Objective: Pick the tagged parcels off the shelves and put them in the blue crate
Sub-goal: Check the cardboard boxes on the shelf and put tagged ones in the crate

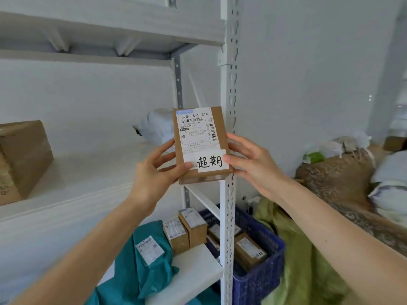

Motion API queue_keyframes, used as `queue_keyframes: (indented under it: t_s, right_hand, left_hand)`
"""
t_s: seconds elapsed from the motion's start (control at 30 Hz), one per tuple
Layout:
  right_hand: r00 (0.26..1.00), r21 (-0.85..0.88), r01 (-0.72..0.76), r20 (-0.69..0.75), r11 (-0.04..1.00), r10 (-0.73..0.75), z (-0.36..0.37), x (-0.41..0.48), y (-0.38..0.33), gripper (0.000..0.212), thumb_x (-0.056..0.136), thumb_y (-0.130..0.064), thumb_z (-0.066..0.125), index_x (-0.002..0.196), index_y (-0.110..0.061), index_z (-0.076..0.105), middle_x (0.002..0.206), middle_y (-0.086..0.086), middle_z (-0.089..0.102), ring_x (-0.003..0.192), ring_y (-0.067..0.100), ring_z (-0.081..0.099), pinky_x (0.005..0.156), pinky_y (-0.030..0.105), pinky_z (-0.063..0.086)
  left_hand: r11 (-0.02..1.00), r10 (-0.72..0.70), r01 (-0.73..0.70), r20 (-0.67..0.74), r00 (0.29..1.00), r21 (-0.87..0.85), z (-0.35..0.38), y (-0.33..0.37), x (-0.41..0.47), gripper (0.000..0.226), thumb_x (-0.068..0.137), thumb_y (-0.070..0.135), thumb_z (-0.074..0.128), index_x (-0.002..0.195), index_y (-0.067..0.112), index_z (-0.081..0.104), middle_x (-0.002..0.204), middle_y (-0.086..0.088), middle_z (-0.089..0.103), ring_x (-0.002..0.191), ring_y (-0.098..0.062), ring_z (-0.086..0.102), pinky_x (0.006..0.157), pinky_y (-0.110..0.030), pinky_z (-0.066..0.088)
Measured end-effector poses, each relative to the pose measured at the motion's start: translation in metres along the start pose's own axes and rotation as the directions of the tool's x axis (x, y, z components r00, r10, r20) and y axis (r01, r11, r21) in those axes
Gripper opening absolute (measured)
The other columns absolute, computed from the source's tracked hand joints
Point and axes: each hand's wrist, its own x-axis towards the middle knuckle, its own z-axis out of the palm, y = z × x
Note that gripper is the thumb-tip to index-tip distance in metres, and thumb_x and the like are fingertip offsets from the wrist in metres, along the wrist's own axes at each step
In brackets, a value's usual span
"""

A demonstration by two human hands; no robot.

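I hold a small brown cardboard parcel [201,137] upright in front of the shelf post, gripped from both sides. It carries a shipping label and a white tag with handwritten characters stuck over its lower part. My left hand [158,170] grips its left edge, thumb on the front. My right hand [248,159] grips its right edge, thumb on the tag. Down to the right, on the floor behind the post, stands the blue crate [262,276] with several brown parcels inside.
A white slotted shelf post [229,216] rises between me and the crate. A large brown box [22,159] sits at the left of the middle shelf, a grey bag [157,126] at its back. Below lie a teal bag [143,260] and two small boxes [185,230]. Green cloth [297,260] lies right of the crate.
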Motion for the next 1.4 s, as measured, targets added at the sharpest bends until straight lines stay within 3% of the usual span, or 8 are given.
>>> queue_keyframes:
  t_s: [0.13, 0.4, 0.5, 0.63, 0.8, 0.9, 1.03, 1.4]
  right_hand:
    - [0.995, -0.010, -0.051, -0.081, 0.999, 0.050, -0.051, -0.025, 0.002, 0.055, 0.084, 0.002, 0.066, 0.129, -0.028, 0.055, 0.122, -0.005, 0.065, 0.107, 0.014, 0.066, 0.081, 0.033, 0.056]
    - [0.969, 0.042, -0.170, -0.177, 0.985, 0.175, -0.171, -0.054, 0.029, 0.054, 0.085, 0.004, 0.064, 0.130, -0.026, 0.055, 0.124, -0.002, 0.064, 0.105, 0.015, 0.066, 0.087, 0.039, 0.056]
    - [0.958, 0.066, -0.217, -0.175, 0.974, 0.226, -0.222, -0.059, 0.048, 0.054, 0.086, 0.005, 0.062, 0.130, -0.025, 0.055, 0.124, -0.001, 0.064, 0.104, 0.014, 0.067, 0.081, 0.033, 0.058]
    - [0.936, 0.079, -0.296, -0.177, 0.952, 0.305, -0.286, -0.065, 0.081, 0.056, 0.087, 0.005, 0.060, 0.134, -0.024, 0.053, 0.124, -0.002, 0.064, 0.097, 0.006, 0.068, 0.072, 0.025, 0.057]
    - [0.903, 0.119, -0.387, -0.152, 0.914, 0.402, -0.355, -0.062, 0.133, 0.056, 0.086, 0.004, 0.062, 0.133, -0.025, 0.054, 0.124, -0.004, 0.065, 0.109, 0.013, 0.064, 0.095, 0.043, 0.050]
    - [0.877, 0.131, -0.458, -0.098, 0.879, 0.471, -0.381, -0.056, 0.170, 0.059, 0.086, 0.003, 0.063, 0.137, -0.024, 0.051, 0.127, 0.001, 0.063, 0.114, 0.020, 0.062, 0.094, 0.045, 0.050]
    - [0.842, 0.142, -0.525, -0.055, 0.839, 0.536, -0.397, -0.044, 0.213, 0.060, 0.086, 0.002, 0.063, 0.139, -0.023, 0.049, 0.128, 0.002, 0.062, 0.109, 0.017, 0.065, 0.082, 0.035, 0.053]
    - [0.749, 0.054, -0.663, 0.078, 0.747, 0.658, -0.394, 0.058, 0.328, 0.054, 0.087, 0.003, 0.062, 0.130, -0.029, 0.054, 0.126, 0.001, 0.063, 0.109, 0.019, 0.065, 0.089, 0.040, 0.055]
  left_hand:
    - [1.000, -0.012, 0.014, 0.064, 0.998, -0.024, 0.052, -0.019, -0.004, 0.074, 0.065, 0.020, 0.081, 0.131, 0.035, 0.052, 0.116, 0.005, 0.067, 0.092, -0.004, 0.069, 0.075, -0.028, 0.059]
    - [0.997, -0.069, 0.071, 0.155, 0.985, -0.007, 0.176, -0.061, 0.001, 0.071, 0.061, 0.026, 0.082, 0.125, 0.040, 0.054, 0.117, 0.006, 0.065, 0.107, -0.009, 0.063, 0.080, -0.037, 0.059]
    - [0.994, -0.113, 0.112, 0.150, 0.982, 0.009, 0.226, -0.083, 0.004, 0.069, 0.069, 0.021, 0.082, 0.129, 0.037, 0.053, 0.111, 0.012, 0.064, 0.109, -0.008, 0.060, 0.075, -0.030, 0.059]
    - [0.980, -0.201, 0.201, 0.156, 0.967, 0.017, 0.290, -0.118, 0.005, 0.075, 0.069, 0.021, 0.083, 0.135, 0.035, 0.049, 0.121, 0.001, 0.064, 0.104, -0.012, 0.065, 0.080, -0.038, 0.059]
    - [0.948, -0.319, 0.317, 0.117, 0.941, 0.035, 0.357, -0.162, 0.003, 0.073, 0.073, 0.017, 0.080, 0.138, 0.025, 0.049, 0.122, 0.001, 0.065, 0.106, -0.014, 0.064, 0.078, -0.035, 0.059]
    - [0.917, -0.398, 0.395, 0.076, 0.914, 0.052, 0.378, -0.192, 0.004, 0.072, 0.073, 0.017, 0.081, 0.138, 0.023, 0.049, 0.121, 0.000, 0.064, 0.106, -0.015, 0.064, 0.077, -0.038, 0.060]
    - [0.879, -0.474, 0.471, 0.033, 0.880, 0.075, 0.391, -0.230, 0.011, 0.067, 0.074, 0.016, 0.080, 0.134, 0.027, 0.052, 0.115, 0.005, 0.065, 0.103, -0.013, 0.065, 0.078, -0.040, 0.060]
    - [0.766, -0.639, 0.643, -0.106, 0.762, 0.003, 0.378, -0.345, 0.086, 0.066, 0.075, 0.012, 0.079, 0.133, 0.031, 0.052, 0.114, 0.007, 0.063, 0.105, -0.016, 0.063, 0.080, -0.043, 0.059]
